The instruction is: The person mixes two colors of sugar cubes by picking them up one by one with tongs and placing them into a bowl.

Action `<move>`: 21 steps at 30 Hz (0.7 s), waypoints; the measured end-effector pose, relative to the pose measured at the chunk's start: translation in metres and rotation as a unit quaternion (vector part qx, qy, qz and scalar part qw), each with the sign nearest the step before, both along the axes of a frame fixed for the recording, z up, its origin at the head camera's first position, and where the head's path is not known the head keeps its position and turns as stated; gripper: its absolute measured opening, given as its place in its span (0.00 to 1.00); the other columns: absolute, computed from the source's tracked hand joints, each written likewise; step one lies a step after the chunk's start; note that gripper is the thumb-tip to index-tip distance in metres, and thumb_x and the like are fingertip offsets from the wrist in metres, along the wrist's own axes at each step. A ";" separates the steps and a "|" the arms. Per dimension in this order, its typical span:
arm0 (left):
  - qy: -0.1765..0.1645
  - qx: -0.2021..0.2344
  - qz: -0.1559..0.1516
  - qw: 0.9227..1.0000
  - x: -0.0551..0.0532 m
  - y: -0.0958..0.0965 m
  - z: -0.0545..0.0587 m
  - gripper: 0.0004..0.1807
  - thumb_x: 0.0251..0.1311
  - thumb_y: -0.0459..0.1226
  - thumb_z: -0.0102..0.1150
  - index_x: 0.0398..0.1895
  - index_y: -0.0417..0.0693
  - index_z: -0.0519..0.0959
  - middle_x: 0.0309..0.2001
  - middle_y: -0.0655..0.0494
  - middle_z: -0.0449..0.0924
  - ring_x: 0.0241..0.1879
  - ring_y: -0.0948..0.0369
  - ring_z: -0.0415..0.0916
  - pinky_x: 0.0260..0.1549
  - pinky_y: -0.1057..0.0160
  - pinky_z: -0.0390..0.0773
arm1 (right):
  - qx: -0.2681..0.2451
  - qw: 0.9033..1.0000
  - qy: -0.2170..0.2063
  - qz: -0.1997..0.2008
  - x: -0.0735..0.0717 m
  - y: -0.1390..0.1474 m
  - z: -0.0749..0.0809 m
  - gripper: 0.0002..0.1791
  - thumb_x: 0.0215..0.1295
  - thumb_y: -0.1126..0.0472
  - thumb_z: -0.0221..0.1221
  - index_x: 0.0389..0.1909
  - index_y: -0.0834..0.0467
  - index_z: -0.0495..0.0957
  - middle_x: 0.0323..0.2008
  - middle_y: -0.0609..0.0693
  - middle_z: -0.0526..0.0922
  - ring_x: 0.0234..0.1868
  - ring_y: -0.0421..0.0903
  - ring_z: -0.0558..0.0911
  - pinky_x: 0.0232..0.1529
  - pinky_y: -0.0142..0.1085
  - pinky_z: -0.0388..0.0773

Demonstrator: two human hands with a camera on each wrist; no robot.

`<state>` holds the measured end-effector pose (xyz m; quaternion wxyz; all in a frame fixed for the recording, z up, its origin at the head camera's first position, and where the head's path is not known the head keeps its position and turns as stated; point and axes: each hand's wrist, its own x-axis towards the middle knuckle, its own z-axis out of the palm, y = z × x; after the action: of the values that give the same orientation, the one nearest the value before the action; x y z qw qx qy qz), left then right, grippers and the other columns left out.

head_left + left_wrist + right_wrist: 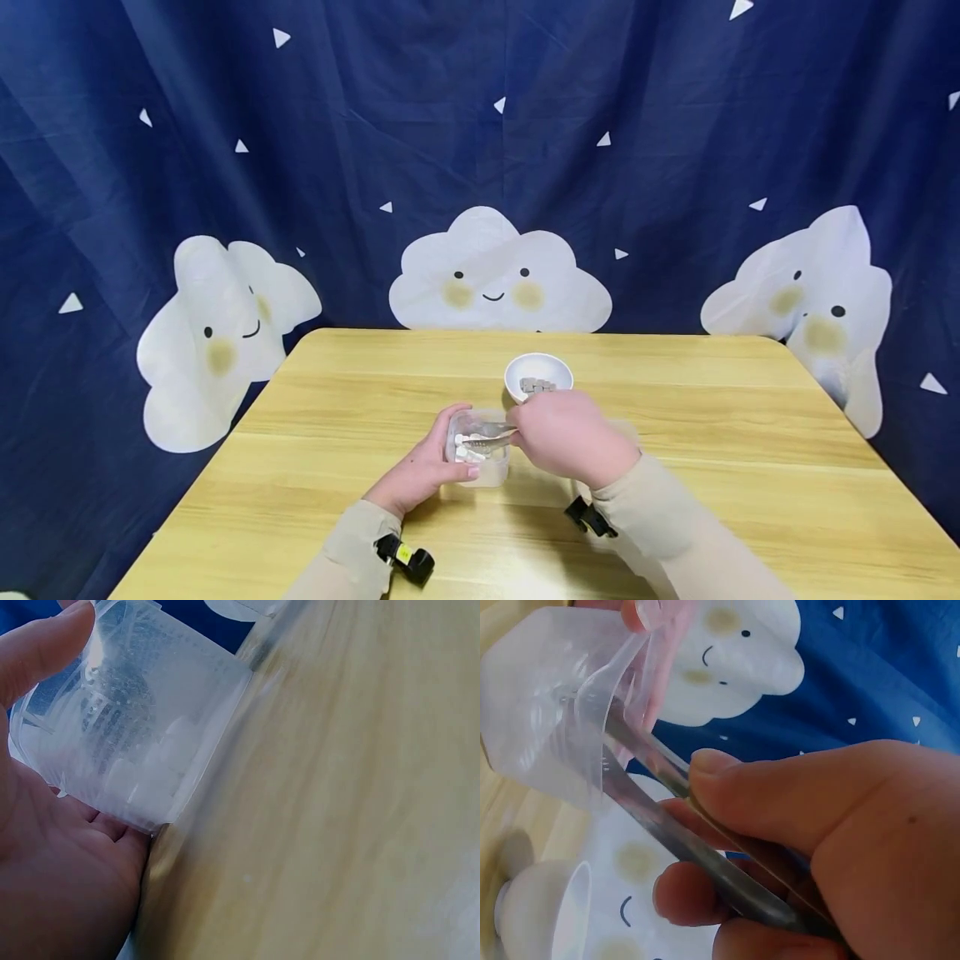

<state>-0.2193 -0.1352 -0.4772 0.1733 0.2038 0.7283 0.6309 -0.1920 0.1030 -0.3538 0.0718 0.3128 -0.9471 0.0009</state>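
Observation:
My left hand grips a clear plastic container, with the thumb on its near side and fingers around the back. Several small white pieces lie inside; their exact kind is unclear. In my right hand are metal tongs, held between thumb and fingers. The tongs' tips reach into the container, and whether they pinch a piece cannot be made out. In the left wrist view the container stands on the table, its white contents blurred through the wall.
Just behind the right hand stands a white bowl holding several grey block-like pieces. The light wooden table extends to both sides. A dark blue curtain with clouds hangs behind its far edge.

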 end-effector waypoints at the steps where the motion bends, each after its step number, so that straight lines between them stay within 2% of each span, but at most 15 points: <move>1: -0.001 0.001 -0.001 1.000 0.000 0.000 0.000 0.53 0.57 0.31 0.69 0.80 0.54 0.46 0.73 0.44 0.61 0.63 0.50 0.72 0.64 0.53 0.70 | 0.005 1.000 0.000 -0.001 0.000 -0.001 0.000 0.07 0.64 0.50 0.66 0.29 0.46 0.82 0.24 0.40 0.80 0.22 0.43 0.76 0.22 0.45 0.77; 4: -0.004 0.000 -0.002 1.000 0.001 0.001 0.000 0.53 0.57 0.31 0.69 0.80 0.55 0.46 0.75 0.44 0.58 0.63 0.51 0.73 0.64 0.54 0.71 | 0.012 1.000 -0.004 0.000 0.001 -0.003 0.000 0.08 0.65 0.50 0.67 0.28 0.47 0.82 0.24 0.41 0.80 0.22 0.44 0.77 0.22 0.45 0.78; 8: -0.002 -0.002 -0.003 1.000 0.001 0.001 0.001 0.53 0.57 0.32 0.69 0.80 0.55 0.46 0.75 0.43 0.57 0.62 0.50 0.73 0.63 0.54 0.72 | -0.004 1.000 -0.009 0.005 0.001 0.000 0.000 0.07 0.66 0.51 0.66 0.29 0.47 0.82 0.25 0.40 0.80 0.23 0.43 0.77 0.24 0.45 0.78; 17: -0.014 0.009 -0.003 1.000 0.000 0.002 0.000 0.54 0.56 0.30 0.69 0.80 0.56 0.46 0.71 0.43 0.61 0.57 0.49 0.77 0.59 0.57 0.76 | -0.061 0.997 0.030 0.048 0.003 0.020 -0.002 0.03 0.66 0.55 0.66 0.35 0.49 0.84 0.29 0.41 0.83 0.27 0.42 0.80 0.28 0.43 0.79; 21: -0.019 0.016 -0.004 1.000 0.000 0.001 -0.001 0.54 0.57 0.31 0.69 0.80 0.55 0.45 0.70 0.43 0.63 0.56 0.48 0.78 0.58 0.58 0.76 | -0.082 0.995 0.033 0.045 0.004 0.029 -0.002 0.02 0.66 0.56 0.66 0.35 0.49 0.83 0.29 0.39 0.82 0.27 0.41 0.79 0.27 0.42 0.78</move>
<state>-0.2192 -0.1339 -0.4780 0.1860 0.1974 0.7140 0.6455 -0.1878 0.1317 -0.3558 0.1287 0.3479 -0.9259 0.0717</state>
